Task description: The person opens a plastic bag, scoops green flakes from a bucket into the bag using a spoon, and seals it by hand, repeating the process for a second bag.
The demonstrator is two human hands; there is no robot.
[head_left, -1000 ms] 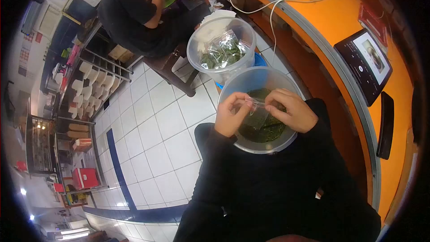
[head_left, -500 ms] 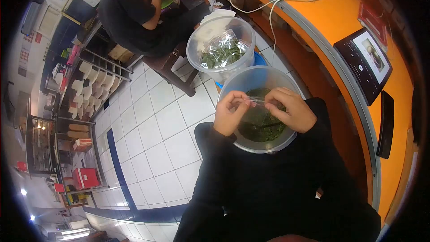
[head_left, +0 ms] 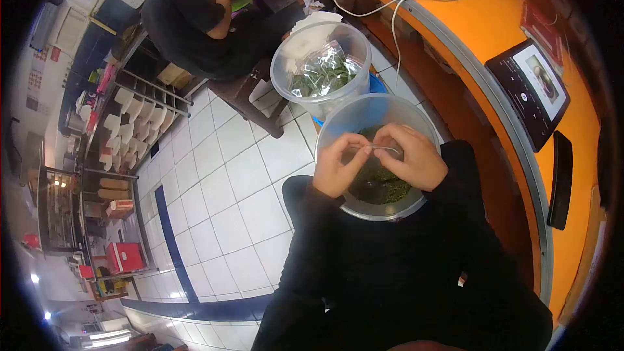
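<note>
Head — left hand [head_left: 335,168] and right hand [head_left: 416,158] pinch plastic [head_left: 382,148].

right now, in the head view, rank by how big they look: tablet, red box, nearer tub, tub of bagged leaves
1. nearer tub
2. tub of bagged leaves
3. tablet
4. red box

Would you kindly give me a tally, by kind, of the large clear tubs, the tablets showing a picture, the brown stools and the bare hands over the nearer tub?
Large clear tubs: 2, nearer tub and farther tub
Tablet: 1
Brown stool: 1
Bare hands: 2, left hand and right hand
Total: 6
</note>
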